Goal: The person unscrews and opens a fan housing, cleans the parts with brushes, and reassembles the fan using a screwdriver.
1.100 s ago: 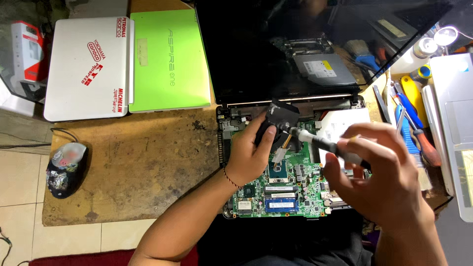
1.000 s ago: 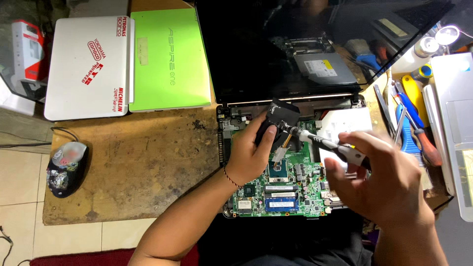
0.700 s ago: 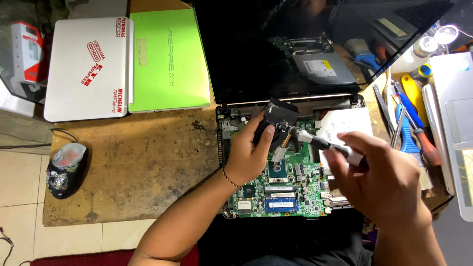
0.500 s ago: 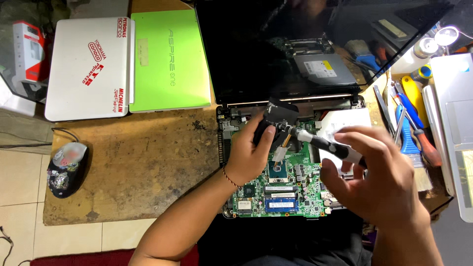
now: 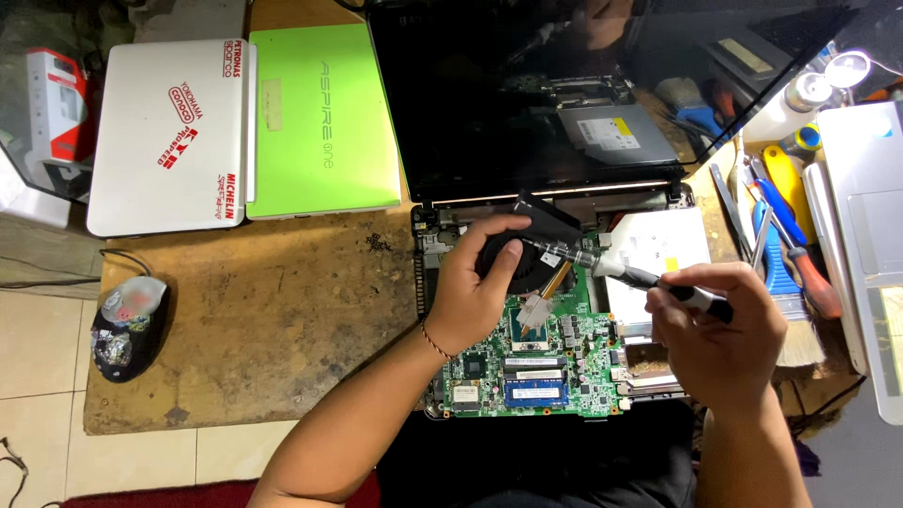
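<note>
Teardown of an opened laptop (image 5: 564, 310) is the step in hand, by the look of it: bottom shell lies on a worn brown mat (image 5: 273, 320), black screen (image 5: 564, 94) tilted back, green motherboard (image 5: 536, 367) bare w/ two RAM sticks near the front edge. Work sits at the black cooling fan (image 5: 527, 249) in the board's upper left, just under the hinge, w/ a copper heat pipe running down toward the CPU area. Judging from this, fan/heatsink is being freed or refitted; next move would call for keeping the driver tip square on the fastener & the fan held flat so the pipe isn't bent. Left hand (image 5: 475, 292) lies on the fan, fingers curled partway around its edge, thumb along the near side, so a loose grip, not a closed fist. Right hand (image 5: 720, 325) is closed around a slim screwdriver (image 5: 640, 277) w/ black-and-white handle, shaft angled up-left, tip at the fan's right edge; can't tell if it sits in a screw. Around: white netbook (image 5: 169, 132) & lime-green netbook (image 5: 320, 118) side by side at upper left, touching; optical drive (image 5: 616, 132) behind the screen; paintbrush (image 5: 785, 310) & loose hand tools right of the laptop; black mouse (image 5: 127, 325) off the mat's left edge.
</note>
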